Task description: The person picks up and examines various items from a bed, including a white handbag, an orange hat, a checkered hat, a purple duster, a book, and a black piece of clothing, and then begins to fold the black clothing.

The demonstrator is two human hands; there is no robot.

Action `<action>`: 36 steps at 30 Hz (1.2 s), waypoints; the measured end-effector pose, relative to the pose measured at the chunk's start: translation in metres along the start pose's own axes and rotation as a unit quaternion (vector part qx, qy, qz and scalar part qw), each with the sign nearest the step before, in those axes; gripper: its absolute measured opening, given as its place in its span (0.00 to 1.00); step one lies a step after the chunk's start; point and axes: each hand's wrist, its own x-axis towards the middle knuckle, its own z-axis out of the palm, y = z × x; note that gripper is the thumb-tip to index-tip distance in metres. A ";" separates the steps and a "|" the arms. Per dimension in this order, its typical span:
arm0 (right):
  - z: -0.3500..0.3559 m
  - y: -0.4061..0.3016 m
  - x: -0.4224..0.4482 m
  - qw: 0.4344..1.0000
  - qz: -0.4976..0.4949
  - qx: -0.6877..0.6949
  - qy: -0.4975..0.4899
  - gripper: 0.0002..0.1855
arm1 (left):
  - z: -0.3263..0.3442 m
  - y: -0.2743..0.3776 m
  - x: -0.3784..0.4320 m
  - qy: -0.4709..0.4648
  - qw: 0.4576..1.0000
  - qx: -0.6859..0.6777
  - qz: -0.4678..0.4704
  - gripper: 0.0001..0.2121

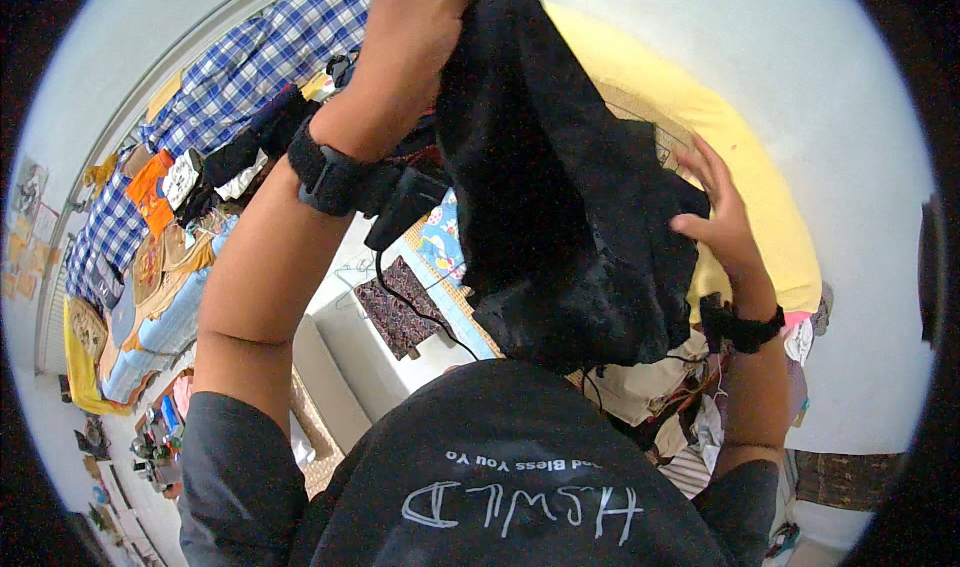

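My left hand, at the top middle, grips the upper edge of a black cloth garment that hangs down before me. Right of the garment's side is my right hand, its fingers apart and holding nothing; whether it touches the cloth I cannot tell. Both wrists wear black straps, and a dark device with a cable sits at the left one. The garment's exact kind does not show.
A bed with a blue-and-white checked cloth and piled clothes, among them an orange garment, lies at left. Behind the black garment is a yellow cover. A patterned mat lies on the floor; crumpled clothes lie at lower right.
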 end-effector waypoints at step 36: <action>-0.100 -0.080 0.042 0.968 0.100 -0.151 0.175 0.12 | -0.069 -0.120 -0.086 0.055 0.953 0.296 -0.034 0.08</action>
